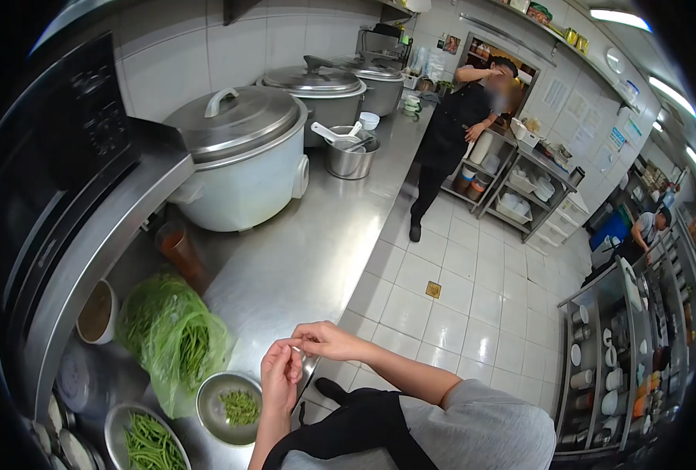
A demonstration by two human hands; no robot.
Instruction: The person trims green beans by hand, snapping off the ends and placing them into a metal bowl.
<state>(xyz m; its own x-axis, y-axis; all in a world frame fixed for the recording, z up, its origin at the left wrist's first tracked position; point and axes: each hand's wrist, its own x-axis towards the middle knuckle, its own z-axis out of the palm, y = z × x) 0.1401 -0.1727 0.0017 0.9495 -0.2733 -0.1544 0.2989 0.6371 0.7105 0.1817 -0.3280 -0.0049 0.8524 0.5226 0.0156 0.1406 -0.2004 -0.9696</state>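
Note:
My left hand is closed, fingertips together, just right of a metal bowl holding short green pieces. My right hand reaches across from the right, its fingers closed and meeting those of my left. Whatever lies between the fingertips is too small to name. To the left of that bowl, a green plastic bag holds long green beans. Another metal bowl at the bottom left has whole green beans in it.
Large lidded cookers and a metal pot line the steel counter. A person in dark clothes stands beyond its right edge. Another person is at the far right, near a dish rack.

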